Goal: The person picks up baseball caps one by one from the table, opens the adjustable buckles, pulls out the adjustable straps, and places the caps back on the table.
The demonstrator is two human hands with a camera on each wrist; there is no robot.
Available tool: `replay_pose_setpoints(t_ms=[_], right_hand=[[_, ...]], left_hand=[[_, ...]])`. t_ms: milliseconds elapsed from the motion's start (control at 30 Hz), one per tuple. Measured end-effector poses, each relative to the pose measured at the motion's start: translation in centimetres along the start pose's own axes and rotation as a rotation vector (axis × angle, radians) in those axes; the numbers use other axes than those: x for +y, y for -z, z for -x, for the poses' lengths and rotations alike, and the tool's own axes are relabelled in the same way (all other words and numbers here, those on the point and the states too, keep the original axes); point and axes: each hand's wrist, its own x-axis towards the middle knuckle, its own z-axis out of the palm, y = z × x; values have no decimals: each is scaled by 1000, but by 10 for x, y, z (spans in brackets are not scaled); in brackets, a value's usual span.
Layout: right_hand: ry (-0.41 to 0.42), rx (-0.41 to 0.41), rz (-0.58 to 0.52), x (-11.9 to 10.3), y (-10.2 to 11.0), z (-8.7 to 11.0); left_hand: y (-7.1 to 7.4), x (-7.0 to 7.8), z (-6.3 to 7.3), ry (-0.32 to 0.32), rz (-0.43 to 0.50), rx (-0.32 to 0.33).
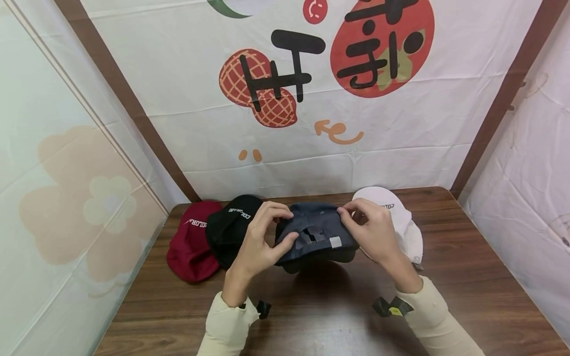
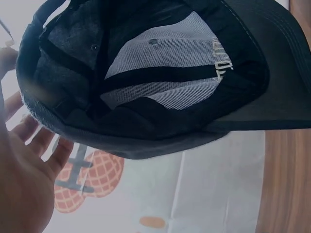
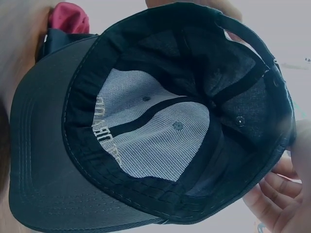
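Between the two hands a dark navy baseball cap (image 1: 318,217) is held above the table, its back strap and a small white tag facing me. My left hand (image 1: 263,235) holds its left side, thumb near the strap opening and fingers on the outside. On the other side, my right hand (image 1: 371,227) pinches the cap's edge between thumb and fingers. Both wrist views look into the hollow of the cap (image 3: 146,141), where pale mesh lining and the back of stitched letters show. Its brim (image 2: 279,82) points away from the hands in those views.
Left of the held cap lie a black cap (image 1: 231,225) and a dark red cap (image 1: 191,247), touching each other. A white cap (image 1: 407,222) rests behind my right hand. The brown wooden table (image 1: 472,287) meets a printed cloth wall (image 1: 401,148) at the back.
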Motion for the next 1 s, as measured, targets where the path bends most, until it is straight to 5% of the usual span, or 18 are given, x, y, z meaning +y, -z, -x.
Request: replay_pose_setpoints(t_ms=[233, 400, 533, 733, 1000], right_hand=[[-49, 25, 1, 5, 2, 0], [-79, 26, 16, 7, 3, 0], [-100, 26, 9, 8, 3, 0], [-117, -1, -18, 7, 3, 2], [52, -54, -66, 8, 6, 8]], left_hand=[[-3, 3, 4, 119, 100, -138], [-7, 3, 5, 147, 121, -174], [-9, 0, 4, 146, 29, -129], [-9, -3, 3, 140, -126, 23], [-11, -3, 1, 134, -144, 81]])
